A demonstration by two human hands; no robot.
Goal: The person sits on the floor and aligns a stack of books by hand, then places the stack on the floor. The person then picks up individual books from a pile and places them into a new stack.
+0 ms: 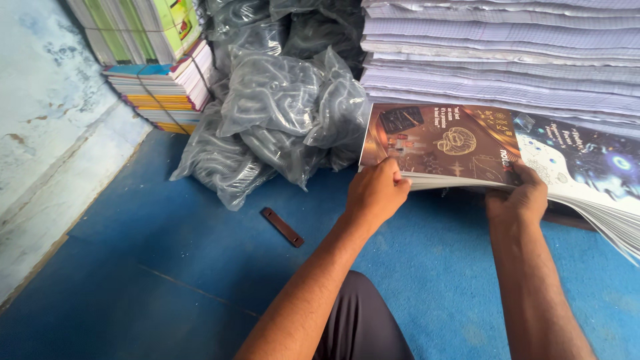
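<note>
Centre frame: your left hand and right hand both pinch near edge of cover stack. Step: squaring stack, by my read. Next calls for even grip.

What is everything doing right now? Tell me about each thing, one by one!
Left hand: gripping the cover stack's near left edge.
Right hand: gripping the stack's near edge.
Stack of printed covers: fanned out, tilted.
Pile of ruled sheets: stacked flat, behind the covers.
Grey plastic bags: full, heaped together.
Bundled notebooks: tied with string.
Brown strip: lying flat on blue floor.
</note>
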